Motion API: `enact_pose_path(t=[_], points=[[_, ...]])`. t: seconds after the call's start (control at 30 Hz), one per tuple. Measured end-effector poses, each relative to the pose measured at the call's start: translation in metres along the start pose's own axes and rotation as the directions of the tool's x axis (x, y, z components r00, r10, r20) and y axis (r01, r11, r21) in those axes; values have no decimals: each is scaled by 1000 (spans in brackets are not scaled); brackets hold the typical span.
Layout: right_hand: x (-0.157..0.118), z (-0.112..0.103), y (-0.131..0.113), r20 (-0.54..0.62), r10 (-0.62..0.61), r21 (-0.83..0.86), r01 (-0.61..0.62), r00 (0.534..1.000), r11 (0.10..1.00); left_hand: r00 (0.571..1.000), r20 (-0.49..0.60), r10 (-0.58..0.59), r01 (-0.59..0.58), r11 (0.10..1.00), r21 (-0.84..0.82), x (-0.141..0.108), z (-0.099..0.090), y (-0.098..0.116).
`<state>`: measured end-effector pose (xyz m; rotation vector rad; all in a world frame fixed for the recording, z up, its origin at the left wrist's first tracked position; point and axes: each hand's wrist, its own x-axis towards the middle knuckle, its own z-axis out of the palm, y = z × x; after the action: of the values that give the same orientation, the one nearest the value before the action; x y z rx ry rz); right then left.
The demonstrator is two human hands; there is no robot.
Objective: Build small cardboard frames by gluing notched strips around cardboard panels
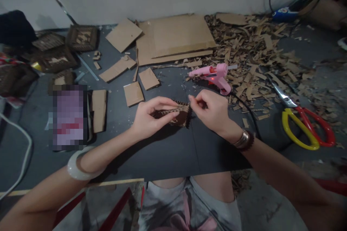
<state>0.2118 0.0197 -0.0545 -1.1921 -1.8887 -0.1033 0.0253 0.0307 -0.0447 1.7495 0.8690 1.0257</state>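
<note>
A small brown cardboard box-like piece with ridged, corrugated edges is held over the front of the dark table. My left hand grips it, thumb on the near side and fingers along the far side. Close to the piece's right corner is my right hand, its thumb and index finger pinched together. Whatever lies in that pinch is too small to make out. Just beyond my right hand, a pink hot glue gun rests on its side with a small red light lit.
Scissors with yellow and red handles lie at the right. Cardboard scraps are heaped behind them. Flat cardboard sheets and small squares lie further back. A phone is at left, near finished-looking corrugated frames.
</note>
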Motion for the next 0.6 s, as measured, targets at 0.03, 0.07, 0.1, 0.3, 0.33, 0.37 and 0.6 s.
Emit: enact_pose_path(t=[0.03, 0.07, 0.1, 0.3, 0.33, 0.37, 0.6], points=[[0, -1, 0, -1, 0, -1, 0, 1000, 1000, 1000, -2, 0, 0, 1000, 12, 0, 0, 0], [0, -2, -1, 5, -5, 7, 5, 1000, 1000, 1000, -6, 3, -3, 1000, 29, 0, -1, -1], [0, -3, -3, 21, -8, 31, 7, 1000, 1000, 1000, -12, 10, -9, 999, 52, 1, -1, -1], [2, -7, -8, 119, -99, 302, 59, 988, 951, 995, -35, 94, -87, 983, 159, 2, -2, -4], [2, -6, -8, 112, -130, 310, 90, 985, 946, 995, -35, 94, -88, 984, 157, 2, -2, -4], [1, -5, -8, 103, -151, 306, 113, 983, 945, 995, -38, 89, -82, 985, 150, 2, -2, -3], [0, -5, -8, -32, -178, 206, 181, 983, 962, 983, -154, -99, 71, 981, -180, 9, -4, -10]])
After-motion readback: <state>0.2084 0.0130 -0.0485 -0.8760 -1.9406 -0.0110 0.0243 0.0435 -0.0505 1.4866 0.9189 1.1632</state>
